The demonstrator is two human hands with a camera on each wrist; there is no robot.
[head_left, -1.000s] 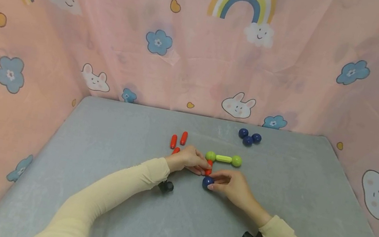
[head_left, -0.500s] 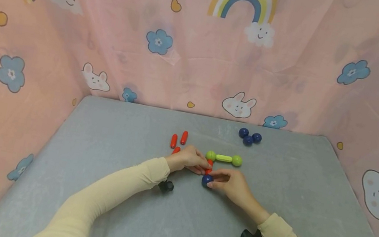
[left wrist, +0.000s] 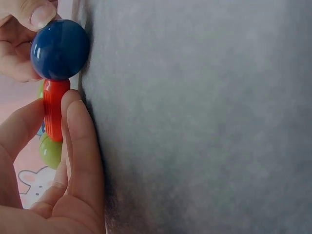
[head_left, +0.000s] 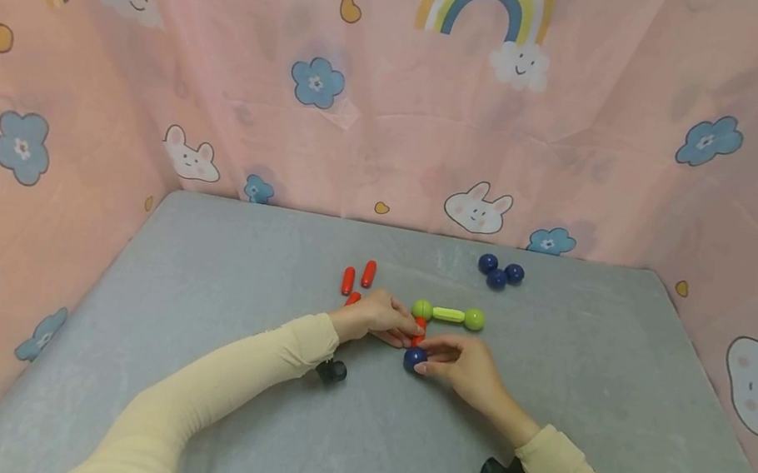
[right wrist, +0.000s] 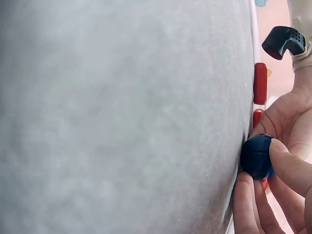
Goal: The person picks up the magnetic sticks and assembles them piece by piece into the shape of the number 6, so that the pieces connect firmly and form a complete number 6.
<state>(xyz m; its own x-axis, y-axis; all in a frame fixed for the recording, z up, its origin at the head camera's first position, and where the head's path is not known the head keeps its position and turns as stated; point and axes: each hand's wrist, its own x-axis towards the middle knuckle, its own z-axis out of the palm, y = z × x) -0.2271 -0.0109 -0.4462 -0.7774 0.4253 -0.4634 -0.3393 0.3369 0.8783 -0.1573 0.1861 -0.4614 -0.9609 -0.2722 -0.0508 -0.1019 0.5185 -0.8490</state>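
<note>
In the left wrist view my left hand (head_left: 378,318) pinches a short red rod (left wrist: 54,109) between thumb and fingers. My right hand (head_left: 471,371) holds a dark blue ball (head_left: 414,359) against the rod's near end. At its far end the rod meets a light green ball (head_left: 422,310). From that ball a light green rod (head_left: 448,315) runs rightward to a second green ball (head_left: 474,319). The right wrist view shows my thumb and fingers on the blue ball (right wrist: 257,156), which hides most of the red rod there.
Several loose red rods (head_left: 348,281) lie beyond my left wrist, one partly covered by it. Three blue balls (head_left: 497,278) sit grouped near the back of the grey table (head_left: 255,248). A pink patterned cloth (head_left: 381,135) hangs around its back and sides.
The blue ball in my right hand has moved slightly away from me, up to the red rod's end. My left hand stays in place on the rod. In the last half second little differs.
</note>
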